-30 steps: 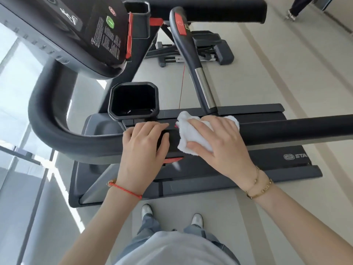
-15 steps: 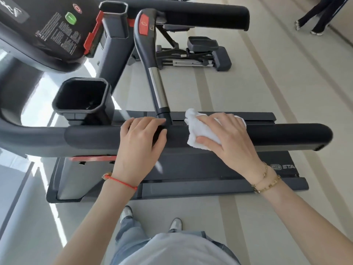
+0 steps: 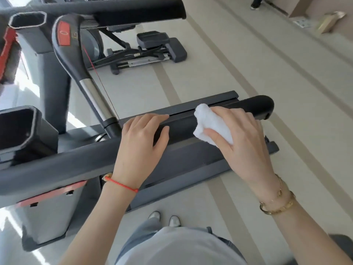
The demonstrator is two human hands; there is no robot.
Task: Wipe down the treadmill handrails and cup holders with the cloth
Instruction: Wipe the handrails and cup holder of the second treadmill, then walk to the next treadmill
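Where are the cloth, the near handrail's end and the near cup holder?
cloth (image 3: 208,121): head view, its bare upper fold.
handrail (image 3: 261,105): head view, its rounded end.
cup holder (image 3: 35,119): head view, its right rim.

Single head-worn wide-angle view, looking forward and steeply down, close over near handrail (image 3: 76,159); floor (image 3: 248,73) and wearer's shoes (image 3: 164,219) below.
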